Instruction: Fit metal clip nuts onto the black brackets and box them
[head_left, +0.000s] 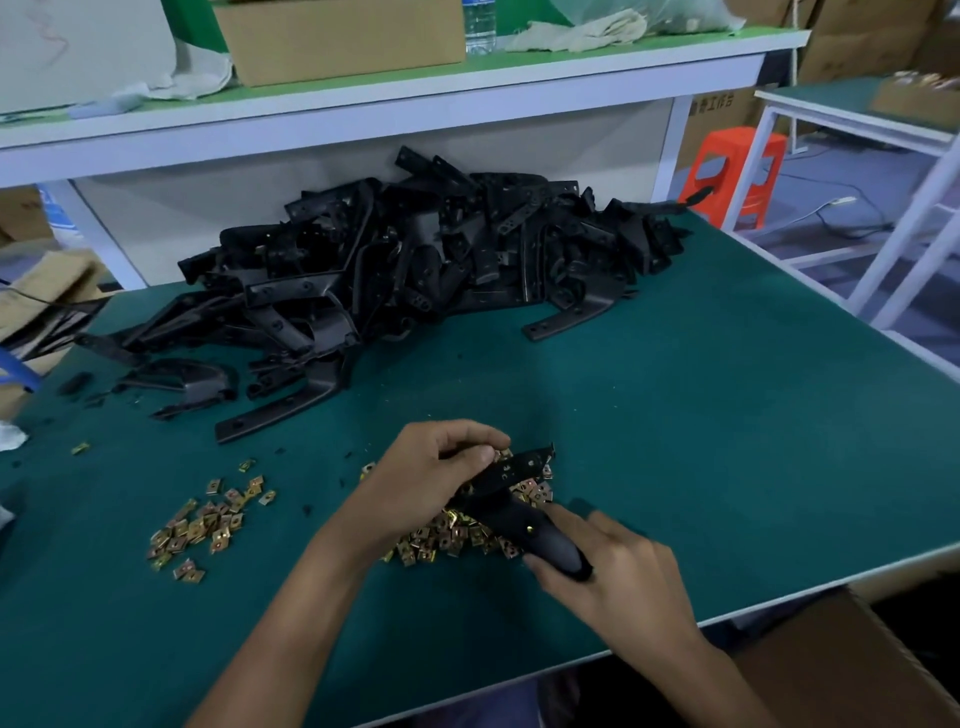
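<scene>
Gripping one bracket (519, 466) are the left hand (422, 479) and right hand (618, 571).

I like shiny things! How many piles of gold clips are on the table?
2: a smaller pile left of the left hand, and a bigger pile under the held bracket, partly hidden.

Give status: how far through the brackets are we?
Done: nothing visibly boxed; the inside of the cardboard box is out of view. In hand: left hand and right hand hold one black bracket over the clip nuts, one brass spot already on it. Left: the big bracket pile at the back.
</scene>
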